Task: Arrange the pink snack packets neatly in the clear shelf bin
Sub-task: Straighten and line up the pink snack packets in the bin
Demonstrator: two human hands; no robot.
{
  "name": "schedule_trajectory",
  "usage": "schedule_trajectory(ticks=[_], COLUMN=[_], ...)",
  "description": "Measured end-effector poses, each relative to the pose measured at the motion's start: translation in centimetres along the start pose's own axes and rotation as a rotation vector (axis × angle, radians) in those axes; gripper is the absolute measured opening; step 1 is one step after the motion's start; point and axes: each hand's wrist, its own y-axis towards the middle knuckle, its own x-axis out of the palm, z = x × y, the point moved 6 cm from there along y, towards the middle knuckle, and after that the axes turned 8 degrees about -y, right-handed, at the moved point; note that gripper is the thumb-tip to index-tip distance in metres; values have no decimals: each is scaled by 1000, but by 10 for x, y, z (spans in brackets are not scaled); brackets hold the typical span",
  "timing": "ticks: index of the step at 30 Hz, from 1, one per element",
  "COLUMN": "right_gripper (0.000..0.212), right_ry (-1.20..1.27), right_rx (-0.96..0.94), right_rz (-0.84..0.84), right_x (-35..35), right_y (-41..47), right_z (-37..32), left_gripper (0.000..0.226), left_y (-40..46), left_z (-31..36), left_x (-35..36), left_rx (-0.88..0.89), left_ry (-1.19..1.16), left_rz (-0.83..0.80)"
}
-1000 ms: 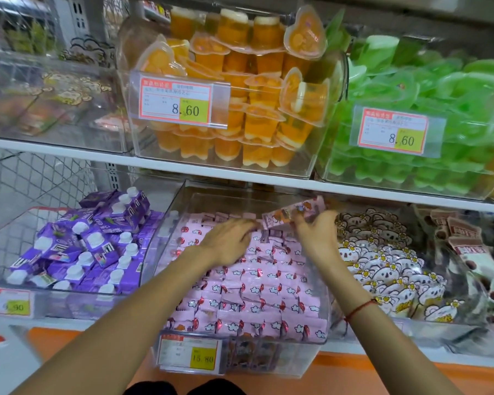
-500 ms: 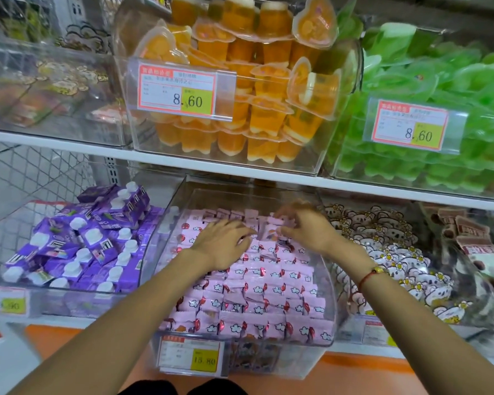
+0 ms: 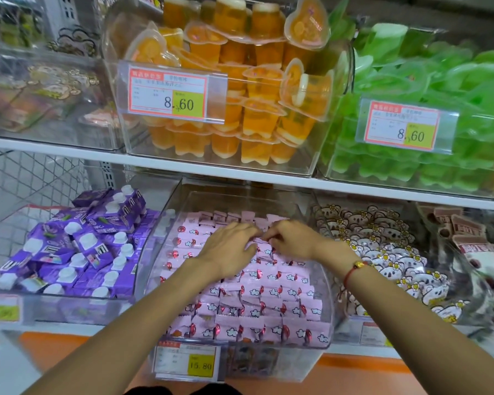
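The right hand (image 3: 293,240) pinches one small pink foil snack packet (image 3: 264,238) between curled fingertips, while the left hand (image 3: 228,248) lies flat beside it, fingers straight, pressing on the rows of pink snack packets (image 3: 268,303). These fill the clear plastic shelf bin (image 3: 327,306) on the lower shelf, between purple cartons (image 3: 77,249) and koala-printed packets (image 3: 382,252).

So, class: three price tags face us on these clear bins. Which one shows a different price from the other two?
The tag on the pink packet bin, reading 15.80; the orange-cup tag and green-cup tag both read 8.60.
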Motion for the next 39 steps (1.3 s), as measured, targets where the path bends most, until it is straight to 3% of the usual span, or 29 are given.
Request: schedule_trajectory(ticks=[5,9,18,25,29,32,36,39], right_gripper=[23,19,22,13,21,18,16,17], right_ry=[185,112,-259,-184,-130,83,322,433], right_rx=[96,121,133,142,114,99,191,297], right_rz=[211,324,293,272,298,421,706,909], right_x=[-19,-18,-4,-4,-4,-10,-26,-36], right_y=[-15,-15,3,0,0,-3,-21,-45], right_z=[28,31,17,21,21,22,29,34], left_gripper=[45,47,49,47,47,47,47,44], left_y=[-6,-5,-8,-7,-10,-10,-8,-9], left_z=[0,1,4,5,5,4,6,8], left_x=[16,14,16,17,19,19,17,10], left_rx=[0,28,64,44,32,18,-2,-48], left_ry=[64,72,169,191,195,197,169,-53], left_rz=[-63,-59,-198,-253,-274,-279,-293,-233])
